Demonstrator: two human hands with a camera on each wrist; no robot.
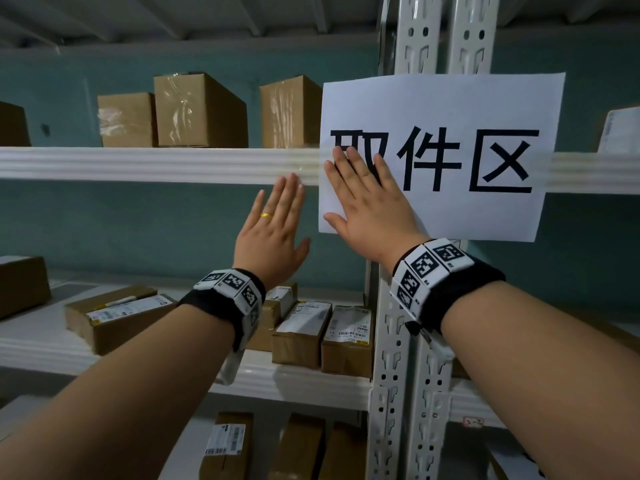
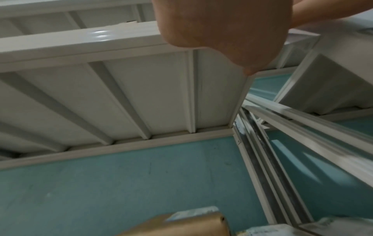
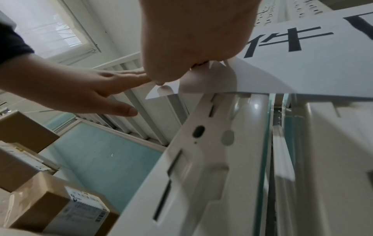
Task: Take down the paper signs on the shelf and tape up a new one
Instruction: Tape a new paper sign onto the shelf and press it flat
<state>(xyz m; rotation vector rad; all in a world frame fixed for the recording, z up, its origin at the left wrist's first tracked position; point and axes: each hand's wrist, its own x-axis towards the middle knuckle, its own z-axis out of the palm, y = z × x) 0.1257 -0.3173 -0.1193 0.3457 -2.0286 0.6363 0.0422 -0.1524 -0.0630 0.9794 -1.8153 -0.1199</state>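
Head view: the white paper sign with bold black characters (image 1: 446, 133) hangs across the white metal shelf beam (image 1: 156, 164). The right hand (image 1: 372, 199) presses it flat-fingered; the left hand (image 1: 273, 230), at its nine o'clock, smooths clear tape (image 1: 308, 166) with straight fingers.

Left wrist view: only the palm shows.

Right wrist view: the sign's lower corner (image 3: 159, 92) hangs loose, so taping seems unfinished.

Sign (image 1: 450, 109): matt white paper, smooth, black print. Shelf beam (image 1: 138, 164): painted metal, glossy off-white, ribbed; clear glossy tape (image 1: 308, 164) at the sign's edge. Boxes (image 1: 194, 109): matt brown cardboard, shiny tape strips. Wall (image 1: 121, 220): matt teal.
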